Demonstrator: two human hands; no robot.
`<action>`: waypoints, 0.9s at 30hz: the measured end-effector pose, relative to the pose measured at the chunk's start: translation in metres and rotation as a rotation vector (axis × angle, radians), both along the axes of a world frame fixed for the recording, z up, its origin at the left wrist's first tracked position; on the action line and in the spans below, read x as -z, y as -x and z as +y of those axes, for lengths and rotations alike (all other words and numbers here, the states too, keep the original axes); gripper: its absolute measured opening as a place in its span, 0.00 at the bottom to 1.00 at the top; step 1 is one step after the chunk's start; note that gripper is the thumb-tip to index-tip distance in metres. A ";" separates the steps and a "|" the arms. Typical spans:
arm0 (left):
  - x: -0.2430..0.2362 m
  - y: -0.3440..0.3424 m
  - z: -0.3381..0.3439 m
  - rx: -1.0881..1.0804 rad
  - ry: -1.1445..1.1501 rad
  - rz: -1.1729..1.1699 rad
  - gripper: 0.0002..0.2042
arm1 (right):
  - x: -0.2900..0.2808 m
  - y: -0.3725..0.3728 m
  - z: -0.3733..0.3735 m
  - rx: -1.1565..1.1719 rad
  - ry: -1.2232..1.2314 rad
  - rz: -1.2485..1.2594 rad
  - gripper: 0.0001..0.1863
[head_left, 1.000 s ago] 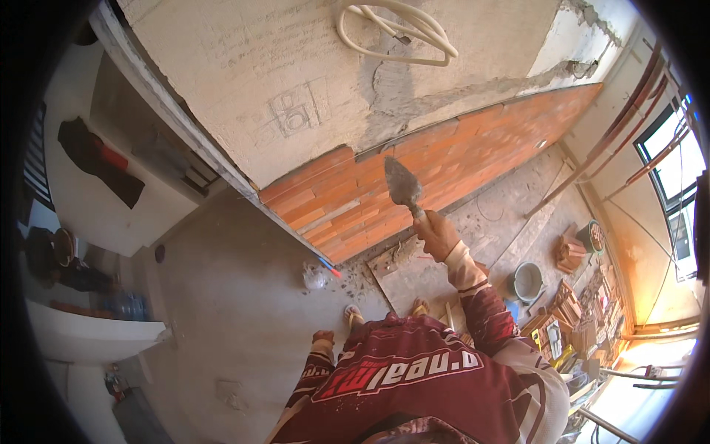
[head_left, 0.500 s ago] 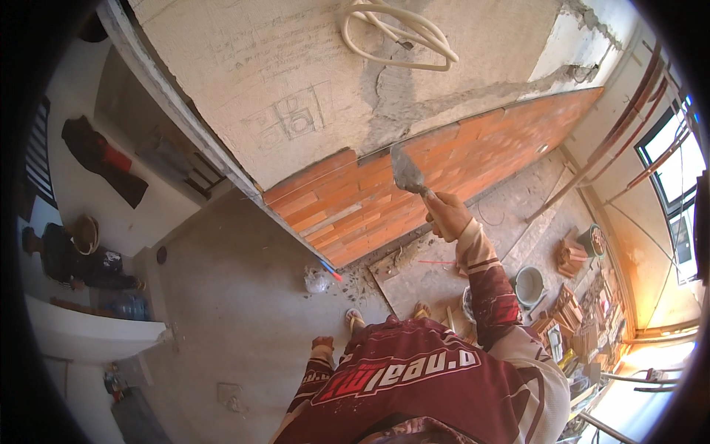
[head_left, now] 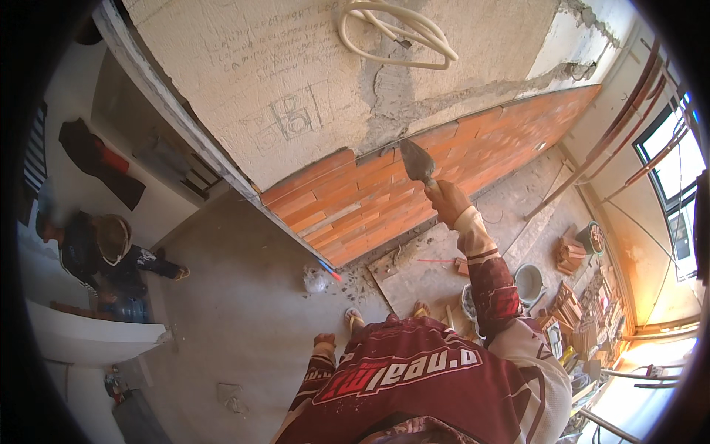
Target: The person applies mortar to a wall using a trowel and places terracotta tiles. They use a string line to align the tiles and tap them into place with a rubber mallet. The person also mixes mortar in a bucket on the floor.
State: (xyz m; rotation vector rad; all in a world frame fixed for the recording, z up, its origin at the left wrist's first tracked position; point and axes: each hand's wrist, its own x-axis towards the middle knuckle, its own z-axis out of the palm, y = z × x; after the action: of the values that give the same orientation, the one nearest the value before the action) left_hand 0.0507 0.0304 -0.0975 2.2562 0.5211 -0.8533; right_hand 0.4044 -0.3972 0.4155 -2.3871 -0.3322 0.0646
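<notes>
Showing grey inside, a bucket [head_left: 531,297] stands right of the trowel [head_left: 417,161].

Daylight glares white through the black-framed glass window [head_left: 680,174] at right, with the lower-right edge bleached out — the left side is dimmer, the pointed grey metal trowel [head_left: 418,161] fairly crisp, outer lines fisheye-bent and all 4 corners black.

handwritten lines [head_left: 279,44] run across the far wall [head_left: 336,81], partly legible. large white and red lettering [head_left: 418,370] crosses the near maroon shirt [head_left: 458,392].
</notes>
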 end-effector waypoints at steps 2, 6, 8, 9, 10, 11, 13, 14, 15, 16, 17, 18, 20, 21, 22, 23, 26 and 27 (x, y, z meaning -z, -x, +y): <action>0.001 -0.006 -0.007 -0.290 0.070 0.129 0.10 | -0.009 0.000 0.009 0.004 0.015 0.057 0.16; -0.034 -0.004 -0.018 -0.425 0.078 0.186 0.07 | -0.046 0.020 0.014 -0.111 0.167 0.082 0.11; -0.053 -0.004 -0.021 -0.236 -0.007 0.152 0.07 | -0.033 0.021 -0.007 -0.114 0.147 0.021 0.14; -0.062 -0.001 -0.021 -0.159 -0.031 0.109 0.07 | -0.027 0.020 -0.010 -0.090 0.125 0.011 0.16; -0.069 0.000 -0.021 0.019 -0.099 0.067 0.08 | -0.022 0.018 -0.010 -0.001 0.080 0.045 0.17; -0.080 0.000 -0.021 0.190 -0.179 0.015 0.10 | -0.023 0.017 -0.008 0.068 0.028 0.113 0.17; -0.094 -0.010 -0.022 0.737 -0.422 -0.103 0.15 | -0.031 0.016 0.002 0.186 -0.084 0.270 0.17; -0.091 -0.005 -0.018 0.723 -0.422 -0.148 0.15 | -0.037 0.014 0.012 0.219 -0.144 0.368 0.17; -0.080 0.002 -0.012 0.723 -0.419 -0.198 0.15 | -0.034 0.012 0.014 0.201 -0.178 0.377 0.13; -0.073 0.002 -0.010 0.725 -0.414 -0.251 0.15 | -0.025 0.009 0.012 0.124 -0.111 0.284 0.11; -0.075 -0.005 -0.014 0.260 -0.230 -0.109 0.14 | -0.018 0.007 0.012 0.049 -0.042 0.193 0.10; -0.078 -0.012 -0.020 -0.201 -0.042 0.038 0.14 | -0.012 0.007 0.011 0.003 -0.016 0.162 0.10; -0.083 -0.017 -0.026 -0.682 0.162 0.155 0.12 | -0.005 0.007 0.014 -0.098 0.032 0.094 0.11; -0.084 -0.016 -0.027 -0.700 0.172 0.126 0.11 | -0.017 0.013 0.022 -0.140 0.059 0.101 0.10; -0.084 -0.015 -0.028 -0.718 0.182 0.098 0.11 | -0.034 0.017 0.028 -0.098 -0.017 0.284 0.10; -0.089 -0.017 -0.029 -0.672 0.176 0.100 0.11 | -0.053 0.022 0.034 -0.035 -0.081 0.456 0.13; -0.104 -0.024 -0.031 -0.605 0.179 0.077 0.13 | -0.053 0.028 0.027 0.005 -0.115 0.502 0.22; -0.106 -0.022 -0.034 -0.642 0.196 0.053 0.13 | -0.048 0.026 0.024 0.037 -0.082 0.420 0.21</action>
State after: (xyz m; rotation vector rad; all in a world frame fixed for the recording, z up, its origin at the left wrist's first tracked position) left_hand 0.0725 -0.0041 0.0088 1.7258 1.0602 -0.5959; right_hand 0.3779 -0.3733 0.4635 -2.2275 -0.0887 0.5166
